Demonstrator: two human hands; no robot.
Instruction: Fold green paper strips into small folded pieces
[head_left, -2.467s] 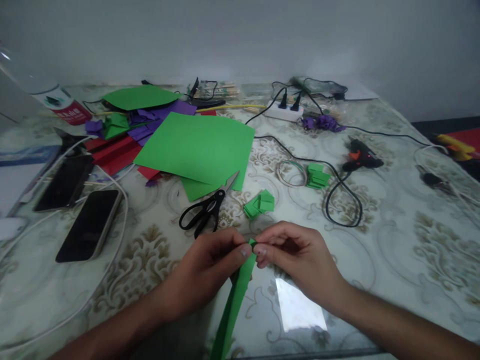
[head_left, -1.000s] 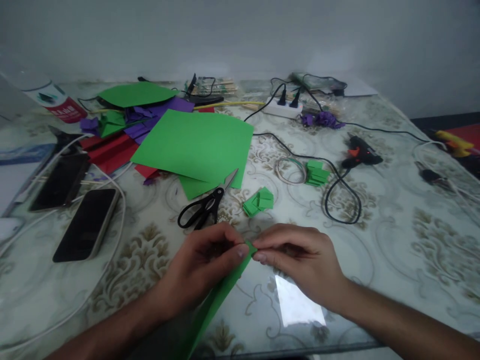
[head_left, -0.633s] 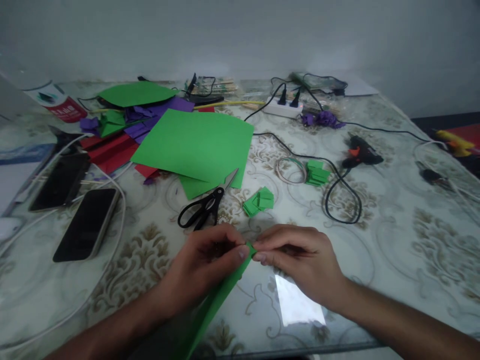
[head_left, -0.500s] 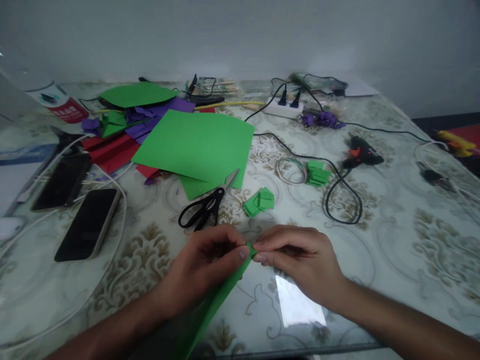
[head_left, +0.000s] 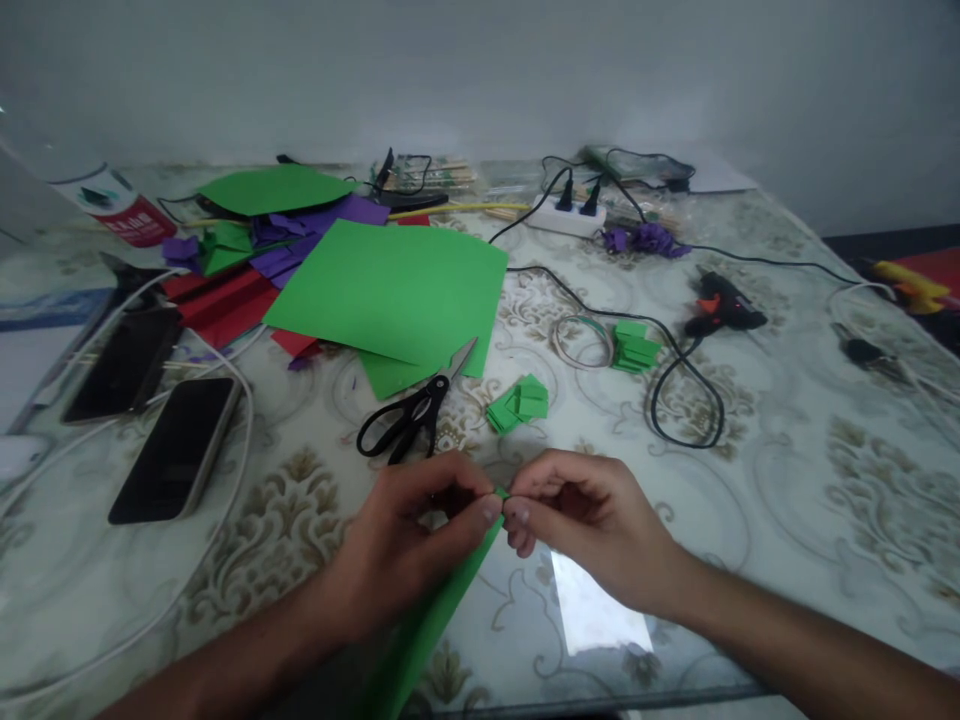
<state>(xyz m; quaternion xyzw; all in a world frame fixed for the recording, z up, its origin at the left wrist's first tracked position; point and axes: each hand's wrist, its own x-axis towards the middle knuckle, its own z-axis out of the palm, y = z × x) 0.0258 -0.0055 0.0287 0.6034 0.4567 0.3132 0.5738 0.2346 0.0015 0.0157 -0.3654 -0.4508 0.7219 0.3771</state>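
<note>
A long green paper strip (head_left: pixel 439 620) slants from the table's front edge up to my fingertips. My left hand (head_left: pixel 420 540) pinches it near its upper end between thumb and fingers. At the very tip, my right hand (head_left: pixel 589 520) pinches the same paper, its thumb almost touching the left thumb. The small bit of paper between the fingertips is mostly hidden. Just beyond my hands lie black-handled scissors (head_left: pixel 416 405) with slightly parted blades pointing away. Right of them is a small pile of folded green paper pieces (head_left: pixel 519 402).
Large green sheets (head_left: pixel 397 290) cover the back middle, beside purple and red paper (head_left: pixel 229 305). A phone (head_left: pixel 176 450) and white cable lie left. A black glue gun (head_left: pixel 724 305), tape roll (head_left: pixel 583 342), more green pieces (head_left: pixel 635 347) and a white power strip (head_left: pixel 568 215) are to the right.
My right hand has turned slightly and its fingers have shifted at the strip's tip, with lower fingers now showing. My left hand keeps its pinch almost in place. The other things stay put.
</note>
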